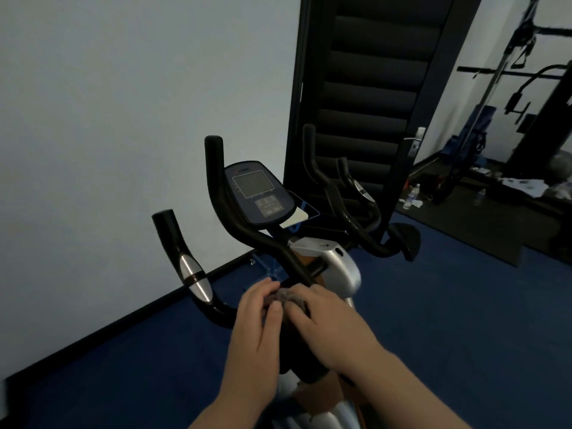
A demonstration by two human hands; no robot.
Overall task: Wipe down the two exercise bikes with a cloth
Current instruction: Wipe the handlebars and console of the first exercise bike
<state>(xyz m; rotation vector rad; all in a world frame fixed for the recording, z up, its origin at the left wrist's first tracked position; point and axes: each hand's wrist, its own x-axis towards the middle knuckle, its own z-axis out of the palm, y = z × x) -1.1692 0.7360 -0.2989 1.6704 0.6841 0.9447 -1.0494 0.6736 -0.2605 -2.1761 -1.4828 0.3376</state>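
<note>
A crumpled grey cloth (286, 297) is gripped between both hands at the middle of the black curved handlebar (216, 187) of the silver and orange exercise bike (337, 261). The left hand (260, 323) and the right hand (328, 323) are curled round the cloth. Above the handlebar's middle, the dark blue console with a grey screen (258, 190) is seen. A second black handlebar (349, 196) stands to the right of the console.
</note>
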